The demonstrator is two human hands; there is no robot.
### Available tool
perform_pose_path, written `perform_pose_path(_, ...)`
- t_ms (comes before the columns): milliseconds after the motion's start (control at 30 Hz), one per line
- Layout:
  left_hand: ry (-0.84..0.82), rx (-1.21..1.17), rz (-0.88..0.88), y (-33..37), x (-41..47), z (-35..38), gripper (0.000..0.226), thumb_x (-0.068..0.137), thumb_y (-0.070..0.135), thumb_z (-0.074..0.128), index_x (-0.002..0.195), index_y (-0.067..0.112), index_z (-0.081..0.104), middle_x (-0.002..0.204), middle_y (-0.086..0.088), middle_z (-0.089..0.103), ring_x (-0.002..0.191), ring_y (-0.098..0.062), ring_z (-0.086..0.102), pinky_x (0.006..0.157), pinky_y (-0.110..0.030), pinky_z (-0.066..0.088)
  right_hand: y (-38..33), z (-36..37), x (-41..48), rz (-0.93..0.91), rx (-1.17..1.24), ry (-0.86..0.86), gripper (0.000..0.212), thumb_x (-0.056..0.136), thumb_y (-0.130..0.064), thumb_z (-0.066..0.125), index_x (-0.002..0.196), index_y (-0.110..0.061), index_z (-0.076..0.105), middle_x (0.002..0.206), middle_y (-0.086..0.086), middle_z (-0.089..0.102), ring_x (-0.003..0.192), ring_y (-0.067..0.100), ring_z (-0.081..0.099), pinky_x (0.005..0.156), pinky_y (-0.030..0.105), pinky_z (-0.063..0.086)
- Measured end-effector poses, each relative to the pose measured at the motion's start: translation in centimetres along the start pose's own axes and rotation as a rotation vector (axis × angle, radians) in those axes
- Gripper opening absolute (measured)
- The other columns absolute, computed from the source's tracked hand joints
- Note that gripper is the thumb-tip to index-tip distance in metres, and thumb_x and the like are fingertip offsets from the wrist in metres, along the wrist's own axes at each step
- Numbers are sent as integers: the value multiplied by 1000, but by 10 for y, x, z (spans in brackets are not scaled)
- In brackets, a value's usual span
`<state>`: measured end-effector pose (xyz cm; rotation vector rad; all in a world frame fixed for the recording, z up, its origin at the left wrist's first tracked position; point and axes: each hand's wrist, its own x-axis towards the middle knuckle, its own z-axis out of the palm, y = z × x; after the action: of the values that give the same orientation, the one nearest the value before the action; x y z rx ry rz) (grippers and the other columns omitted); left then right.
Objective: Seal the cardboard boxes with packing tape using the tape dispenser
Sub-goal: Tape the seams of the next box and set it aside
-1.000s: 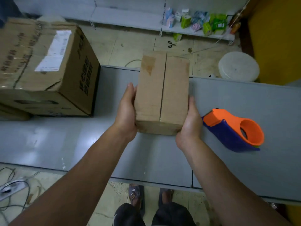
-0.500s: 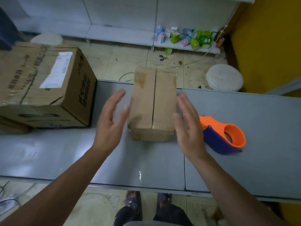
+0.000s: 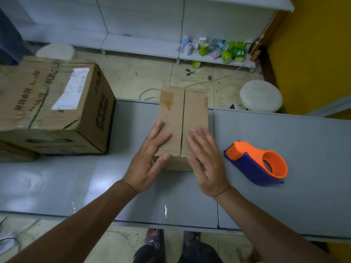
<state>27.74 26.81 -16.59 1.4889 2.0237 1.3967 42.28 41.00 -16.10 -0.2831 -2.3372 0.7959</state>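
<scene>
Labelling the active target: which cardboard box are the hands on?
The small plain box, centre: left hand and right hand rest on its top flaps. The large printed box at left is untouched.

The small brown box (image 3: 193, 111) has its two top flaps closed; the orange and blue tape dispenser (image 3: 255, 164) lies to its right.

Large carton (image 3: 57, 103) cut by left edge; shelf packets (image 3: 214, 48) too small to identify.
</scene>
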Motion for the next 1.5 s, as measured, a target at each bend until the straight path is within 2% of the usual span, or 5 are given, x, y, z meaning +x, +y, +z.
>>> perform_pose_path(533, -651, 239, 69, 1, 43, -88, 64, 87, 45, 60, 146, 41, 35, 160, 23, 10, 146, 6, 9, 116, -12, 14, 26, -71, 41, -220, -233, -667, 57, 94, -45, 49, 145, -19, 41, 154, -6, 31, 147, 9, 11, 117, 23, 20)
perform_pose_path(700, -632, 436, 268, 3, 61, -100, 58, 85, 42, 64, 140, 40, 47, 155, 19, 29, 139, -2, 35, 110, -29, 40, 25, -82, 62, -272, -273, -778, 59, 89, -56, 48, 143, -35, 39, 152, -22, 28, 145, -3, 13, 103, 34, 45)
perform_pose_path(933, -563, 723, 752, 18, 88, -101, 42, 94, 41, 42, 124, 28, 68, 128, -2, 65, 94, -23, 73, 59, -28, 58, 33, -84, 84, -601, -354, -769, 53, 91, -47, 46, 135, -18, 56, 142, -2, 52, 135, 19, 44, 100, 23, 41)
perform_pose_path(1167, -620, 828, 709, 17, 78, -102, 64, 75, 51, 74, 131, 23, 62, 137, -5, 59, 97, -25, 72, 60, -23, 51, 28, -85, 85, -691, -374, -770, 52, 90, -43, 48, 133, -14, 58, 139, 4, 55, 129, 26, 51, 96, 29, 42)
perform_pose_path(1500, -609, 895, 872, 22, 90, -90, 52, 88, 57, 48, 121, 16, 51, 120, -14, 67, 71, -30, 69, 57, -35, 54, 35, -80, 95, -847, -481, -762, 48, 100, -46, 35, 136, -18, 52, 135, 12, 56, 110, 33, 55, 64, 44, 56)
